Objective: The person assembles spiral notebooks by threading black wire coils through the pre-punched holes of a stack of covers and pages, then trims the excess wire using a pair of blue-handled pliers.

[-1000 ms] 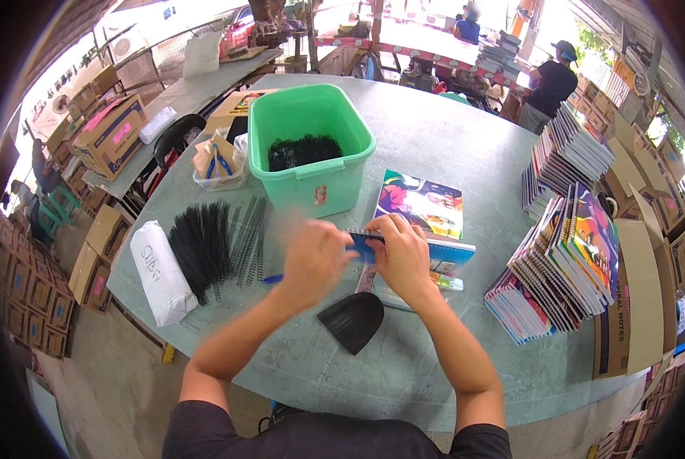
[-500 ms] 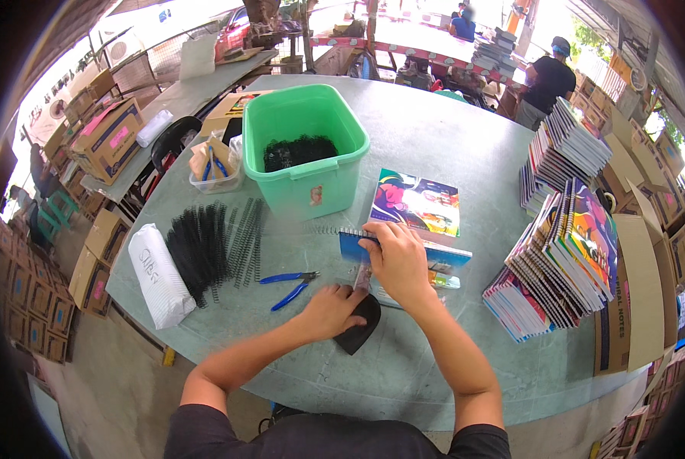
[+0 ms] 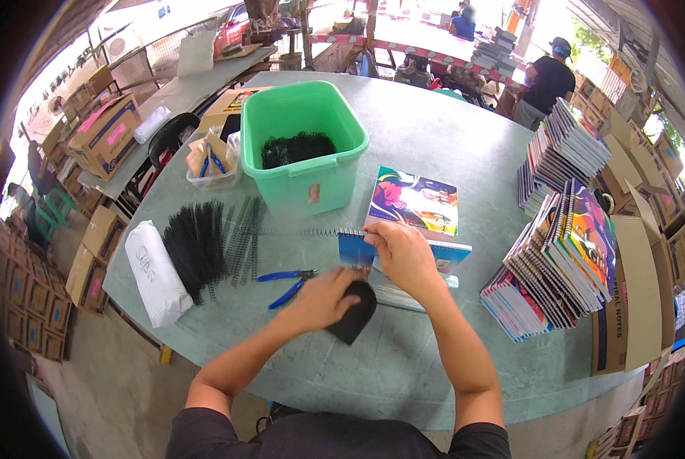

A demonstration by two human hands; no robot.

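Note:
My right hand point(image 3: 404, 256) is closed on the blue notebook point(image 3: 450, 255), its thumb and fingers pinching the top edge. From that edge a black spiral coil point(image 3: 296, 232) sticks out to the left, partly threaded through the holes. Fingers stretched and thumb apart, my left hand point(image 3: 323, 301) is slightly blurred just below the notebook, over the side of a black rounded, flat-looking object point(image 3: 355, 320). Left of that hand lie blue-handled cutting pliers point(image 3: 285, 287). Behind the blue notebook rests another notebook with a colourful cover point(image 3: 415, 200).
A green bin point(image 3: 304, 183) holding black coils stands at the back. Loose coils point(image 3: 197, 249) and a white wrapped roll point(image 3: 157, 274) lie at the left, near a small plastic tub point(image 3: 212, 180). Stacked notebooks point(image 3: 561, 260) and an open carton point(image 3: 637, 294) stand at the right.
My left hand has shifted a little left and up, its fingers spreading. The coil shows more clearly, stretched straight left from the notebook, which my right hand still holds.

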